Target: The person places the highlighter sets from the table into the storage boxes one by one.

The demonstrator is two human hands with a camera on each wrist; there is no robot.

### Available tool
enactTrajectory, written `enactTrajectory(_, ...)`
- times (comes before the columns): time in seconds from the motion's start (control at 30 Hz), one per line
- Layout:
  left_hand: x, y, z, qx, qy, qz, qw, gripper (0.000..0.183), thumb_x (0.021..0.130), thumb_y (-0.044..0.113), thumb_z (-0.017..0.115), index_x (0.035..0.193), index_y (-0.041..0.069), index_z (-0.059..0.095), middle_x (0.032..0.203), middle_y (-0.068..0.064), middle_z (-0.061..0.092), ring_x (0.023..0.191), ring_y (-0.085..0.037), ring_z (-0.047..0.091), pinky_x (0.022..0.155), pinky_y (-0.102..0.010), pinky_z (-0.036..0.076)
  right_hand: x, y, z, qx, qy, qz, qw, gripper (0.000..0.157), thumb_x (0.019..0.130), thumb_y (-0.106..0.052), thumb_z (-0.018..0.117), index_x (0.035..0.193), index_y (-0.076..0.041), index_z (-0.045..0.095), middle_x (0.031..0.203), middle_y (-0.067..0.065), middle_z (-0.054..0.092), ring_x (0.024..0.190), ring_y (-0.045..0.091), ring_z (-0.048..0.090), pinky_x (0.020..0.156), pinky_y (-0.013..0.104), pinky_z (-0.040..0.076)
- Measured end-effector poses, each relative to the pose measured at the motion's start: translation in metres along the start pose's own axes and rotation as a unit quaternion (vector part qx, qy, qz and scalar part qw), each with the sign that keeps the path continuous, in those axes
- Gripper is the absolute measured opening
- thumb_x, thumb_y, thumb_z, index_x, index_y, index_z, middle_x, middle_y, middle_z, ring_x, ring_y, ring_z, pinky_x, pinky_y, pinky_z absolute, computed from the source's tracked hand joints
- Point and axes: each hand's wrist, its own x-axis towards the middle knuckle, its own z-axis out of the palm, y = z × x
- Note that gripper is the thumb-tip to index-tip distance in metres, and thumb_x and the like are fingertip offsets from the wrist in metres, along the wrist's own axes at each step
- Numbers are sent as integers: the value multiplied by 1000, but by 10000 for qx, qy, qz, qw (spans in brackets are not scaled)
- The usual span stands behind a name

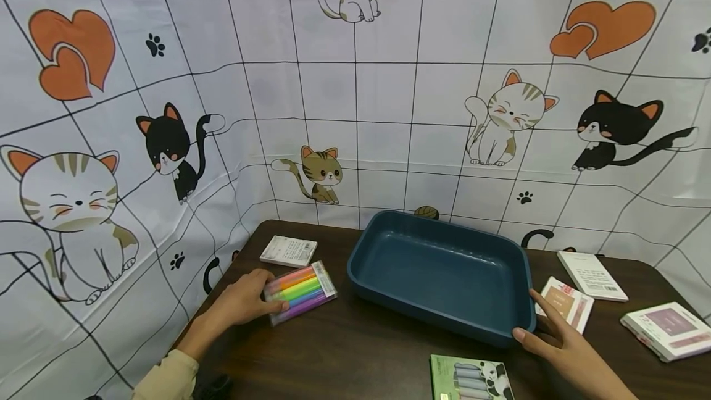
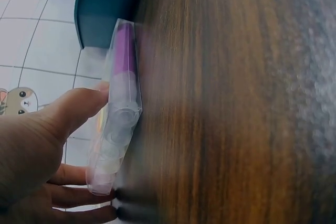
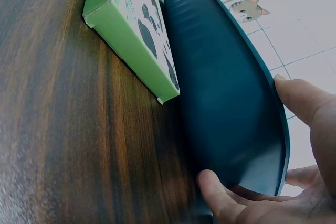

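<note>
At the table's left side my left hand (image 1: 244,301) holds a clear pack of coloured markers (image 1: 302,291) by its left end. Its markers run from orange through yellow and green to blue and purple. In the left wrist view the thumb lies along the pack (image 2: 123,82), fingers at its end, with the pack low over the wood. My right hand (image 1: 561,338) grips the near right corner of a dark blue plastic tray (image 1: 439,276), thumb and fingers spread round that corner. The right wrist view shows fingertips on the tray's outer wall (image 3: 226,87) and rim.
A green box with a panda picture (image 1: 471,378) lies before the tray. Behind the markers is a white box (image 1: 289,251). To the right are a tan-and-white box (image 1: 565,302), a white box (image 1: 593,275) and a pink-and-white box (image 1: 671,329). A cat-patterned sheet (image 1: 383,91) hangs behind the table.
</note>
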Motion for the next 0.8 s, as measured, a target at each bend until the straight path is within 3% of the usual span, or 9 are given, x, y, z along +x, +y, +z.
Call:
enactTrajectory(0.37, 2, -2, 0, -635, -49, 2, 9980, 80, 78, 48, 88, 128, -6, 57, 103, -8, 54, 86, -22, 52, 74, -42, 49, 1, 0, 0, 2, -2, 54, 10000, 92, 104, -41, 60, 165, -19, -6, 154, 45, 18, 134, 57, 39, 96, 64, 48)
enactTrajectory(0.8, 4, -4, 3, -1670, 138, 113, 9858, 81, 71, 30, 96, 133, -5, 57, 108, -13, 52, 88, -24, 52, 73, -36, 49, 2, 1, 0, -9, -35, 56, 10000, 92, 104, -41, 59, 165, -19, -7, 154, 46, 17, 134, 59, 38, 96, 65, 48)
